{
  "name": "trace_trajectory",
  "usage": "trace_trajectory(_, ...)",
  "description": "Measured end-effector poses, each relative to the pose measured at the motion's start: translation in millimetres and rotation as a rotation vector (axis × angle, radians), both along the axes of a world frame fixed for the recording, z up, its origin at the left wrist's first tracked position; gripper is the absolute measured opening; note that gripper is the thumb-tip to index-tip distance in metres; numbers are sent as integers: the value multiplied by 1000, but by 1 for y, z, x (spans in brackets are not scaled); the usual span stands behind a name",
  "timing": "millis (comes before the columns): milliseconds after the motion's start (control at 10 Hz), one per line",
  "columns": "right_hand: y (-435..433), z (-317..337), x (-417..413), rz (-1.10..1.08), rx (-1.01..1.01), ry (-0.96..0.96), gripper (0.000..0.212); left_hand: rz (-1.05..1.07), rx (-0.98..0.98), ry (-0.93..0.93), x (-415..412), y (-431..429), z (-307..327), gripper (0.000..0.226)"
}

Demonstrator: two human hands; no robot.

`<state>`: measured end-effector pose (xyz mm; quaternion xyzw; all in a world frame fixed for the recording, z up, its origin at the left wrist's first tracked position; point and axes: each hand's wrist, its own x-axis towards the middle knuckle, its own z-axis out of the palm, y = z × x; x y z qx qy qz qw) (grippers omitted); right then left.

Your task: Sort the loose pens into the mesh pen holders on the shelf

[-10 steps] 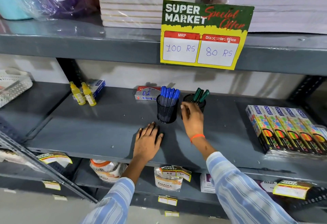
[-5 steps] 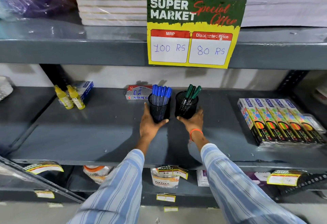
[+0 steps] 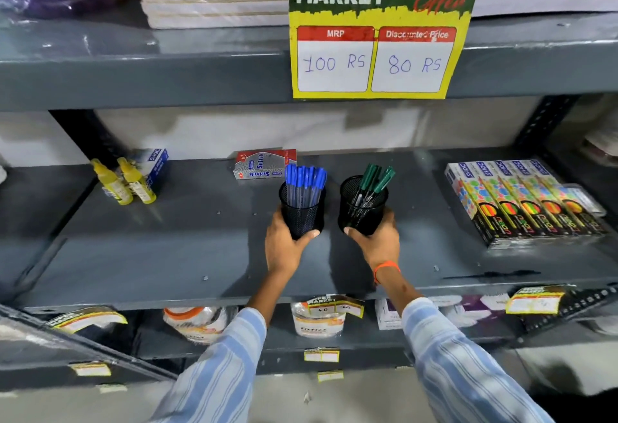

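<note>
Head view looks down on a grey metal shelf (image 3: 167,255) in a shop, with a pale wall behind it and another grey shelf above carrying stacked paper. A yellow and green price sign (image 3: 378,28) hangs from the upper shelf edge, reading 100 RS and 80 RS. On the middle shelf, two yellow bottles (image 3: 123,181) stand at the far left, a small silver and red box (image 3: 264,164) lies at the back, and a row of colourful boxes (image 3: 521,202) lies at the right. Labelled packets sit on the shelf below.

The left hand (image 3: 284,248) is wrapped around the lower part of the left pen holder (image 3: 302,210), thumb across its front; blue pens (image 3: 306,185) stand inside. The right hand (image 3: 378,242) (an orange band at its wrist) cups the right pen holder (image 3: 363,205), which contains green pens (image 3: 373,183). The two holders stand just beside each other, apart, near the middle of the shelf.

Half a second ago the holders stood almost touching; now a clear gap lies between them. A second ago the left hand lay flat on the shelf and only the right hand touched a holder.
</note>
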<state>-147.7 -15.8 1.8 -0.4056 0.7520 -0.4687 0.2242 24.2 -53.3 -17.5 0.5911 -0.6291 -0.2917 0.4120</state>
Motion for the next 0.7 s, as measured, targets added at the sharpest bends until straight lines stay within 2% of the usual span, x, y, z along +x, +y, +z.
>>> trace_trajectory(400,58,13,3,11,-2,-51,73,11,34,-20,5,66,16,85)
trace_trajectory(600,78,28,-3,129,176,23,95,23,234,-104,-1,96,38,81)
trace_trajectory(700,100,58,-2,194,232,6,83,95,346,-259,-10,120,64,74)
